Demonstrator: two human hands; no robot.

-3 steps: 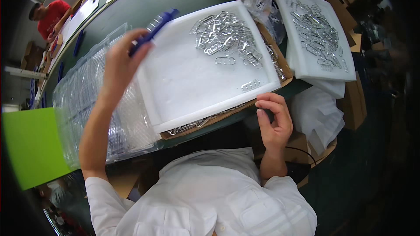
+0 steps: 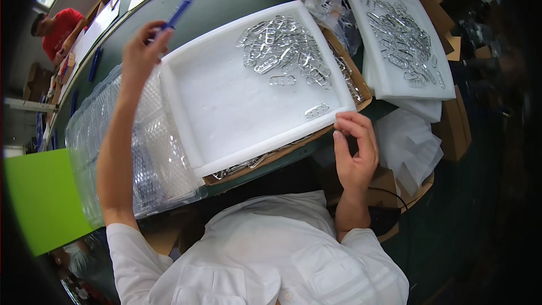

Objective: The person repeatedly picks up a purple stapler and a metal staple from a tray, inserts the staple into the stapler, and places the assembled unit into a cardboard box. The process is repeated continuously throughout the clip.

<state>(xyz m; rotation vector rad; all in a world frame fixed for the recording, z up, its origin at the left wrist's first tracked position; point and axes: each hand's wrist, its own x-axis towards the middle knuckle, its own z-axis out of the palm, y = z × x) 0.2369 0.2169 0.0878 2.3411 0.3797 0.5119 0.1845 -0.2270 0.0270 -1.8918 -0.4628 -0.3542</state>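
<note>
Nearest the white shirt (image 2: 243,248), the right hand (image 2: 357,147) is held at the near right corner of the white tray (image 2: 226,107). Its fingers are half curled, with a gap left between thumb and forefinger; nothing is seen in the grasp. Whether the tray rim is touched by the fingertips cannot be told.

Beneath the tray, a cardboard box (image 2: 364,100) holding more metal pieces is partly exposed along the near and right sides. Inside the tray, a single metal clip (image 2: 317,110) lies apart in the near right corner; a heap of clips (image 2: 282,45) is spread over the far right part. The clips appear light, stiff and smooth, and may be prone to slide or tangle; each is best pinched by its outer edges. The tray looks like light foam, easily dented, and should be supported by the rim.

To the left, clear plastic trays (image 2: 164,158) are placed beside a green board (image 2: 45,197).

Beyond the tray's left edge, a blue stick (image 2: 182,12) is raised in the left hand (image 2: 145,51). It is gripped near its lower end between thumb and bent fingers, the upper end being left free. It is blurred, but is judged light and rigid; a grip nearer the middle should balance better.

At far right, a second white tray (image 2: 446,82) bears more clips.
</note>
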